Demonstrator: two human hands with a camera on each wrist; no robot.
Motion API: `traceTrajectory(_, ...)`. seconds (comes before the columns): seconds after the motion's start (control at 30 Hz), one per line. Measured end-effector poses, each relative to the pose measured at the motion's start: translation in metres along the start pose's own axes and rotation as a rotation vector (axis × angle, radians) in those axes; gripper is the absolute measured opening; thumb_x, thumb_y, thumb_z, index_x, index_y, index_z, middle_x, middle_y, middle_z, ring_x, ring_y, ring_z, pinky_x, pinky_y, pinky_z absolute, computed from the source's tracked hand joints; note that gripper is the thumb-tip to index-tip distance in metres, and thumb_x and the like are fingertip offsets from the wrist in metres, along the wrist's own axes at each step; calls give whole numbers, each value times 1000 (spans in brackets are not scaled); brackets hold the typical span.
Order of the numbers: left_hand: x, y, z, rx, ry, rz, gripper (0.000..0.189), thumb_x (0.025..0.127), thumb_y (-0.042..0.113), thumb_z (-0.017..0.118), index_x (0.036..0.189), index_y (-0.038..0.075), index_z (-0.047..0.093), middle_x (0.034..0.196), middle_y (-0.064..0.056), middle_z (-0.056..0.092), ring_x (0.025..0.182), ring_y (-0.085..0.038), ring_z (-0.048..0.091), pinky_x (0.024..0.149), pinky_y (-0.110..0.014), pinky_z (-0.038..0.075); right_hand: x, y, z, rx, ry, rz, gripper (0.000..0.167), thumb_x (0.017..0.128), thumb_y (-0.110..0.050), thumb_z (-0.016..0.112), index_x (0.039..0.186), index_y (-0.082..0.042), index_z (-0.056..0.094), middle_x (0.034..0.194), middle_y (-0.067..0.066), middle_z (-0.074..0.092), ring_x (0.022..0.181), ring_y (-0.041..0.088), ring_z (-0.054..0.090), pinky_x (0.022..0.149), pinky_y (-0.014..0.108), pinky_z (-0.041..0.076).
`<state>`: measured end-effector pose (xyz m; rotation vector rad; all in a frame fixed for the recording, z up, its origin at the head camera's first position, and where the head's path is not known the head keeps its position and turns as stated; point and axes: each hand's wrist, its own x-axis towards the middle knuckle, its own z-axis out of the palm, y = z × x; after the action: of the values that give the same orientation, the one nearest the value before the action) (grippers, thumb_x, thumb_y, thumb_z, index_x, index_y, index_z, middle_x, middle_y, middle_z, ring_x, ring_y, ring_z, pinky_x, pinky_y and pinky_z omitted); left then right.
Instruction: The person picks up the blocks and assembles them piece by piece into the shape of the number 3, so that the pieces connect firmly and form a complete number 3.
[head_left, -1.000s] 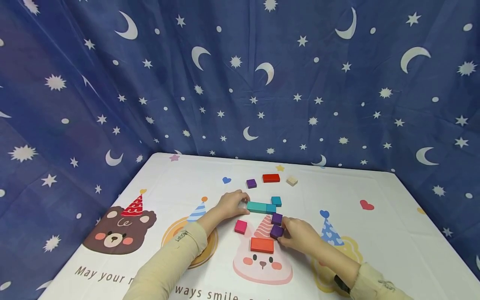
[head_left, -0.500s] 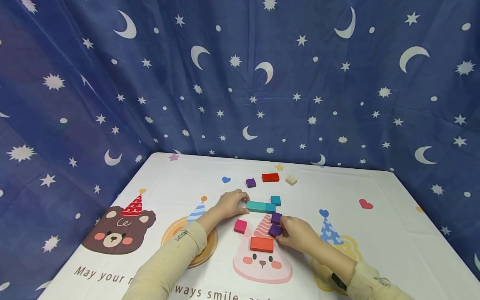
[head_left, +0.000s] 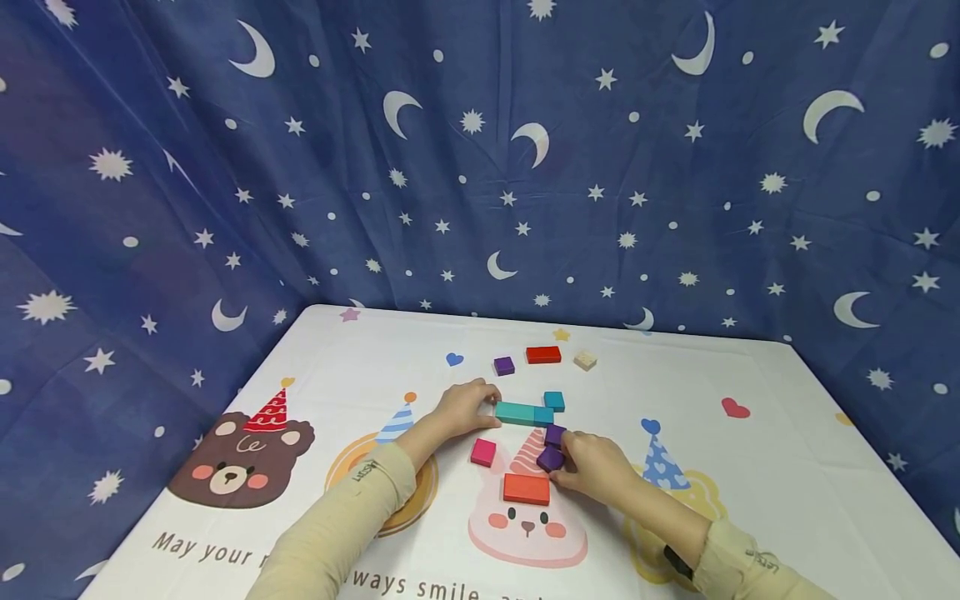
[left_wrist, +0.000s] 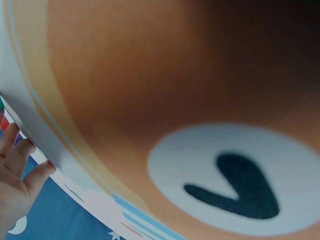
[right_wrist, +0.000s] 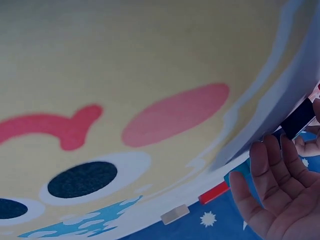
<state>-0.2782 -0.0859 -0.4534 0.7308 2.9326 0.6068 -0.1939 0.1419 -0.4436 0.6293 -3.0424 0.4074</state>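
In the head view my left hand [head_left: 467,408] curls round the left end of a long teal block [head_left: 515,414], thumb on the near side and fingers on the far side. A small blue block [head_left: 543,417] sits against the teal block's right end, with another blue block [head_left: 554,402] at its far corner. My right hand [head_left: 600,468] pinches a dark purple block [head_left: 550,458], which lies turned at an angle. One of its fingers touches a second purple block [head_left: 555,435] just beyond. The right wrist view shows a dark block [right_wrist: 299,119] at the fingertips.
An orange-red block [head_left: 527,489] and a pink block [head_left: 483,452] lie nearer the body. Farther back are a purple block [head_left: 504,366], a red block [head_left: 543,355] and a beige block [head_left: 585,361]. A starry blue curtain [head_left: 450,150] hangs behind the printed tablecloth [head_left: 750,483].
The nearer purple block has shifted slightly left and turned under my right hand's fingers. My left hand and the teal block have stayed in place.
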Motion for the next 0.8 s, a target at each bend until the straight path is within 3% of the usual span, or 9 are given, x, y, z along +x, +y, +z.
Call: traceTrajectory(0.8,1,-1,2,3,-5,-16,34,78,32,76,104,14,65,97,-2,62,89,-18,59,85,-39,48,1,-6,2,5,-10,42,35,71,-30,81,83,-6,59,66,-1,50,63,12,43,60,26,37)
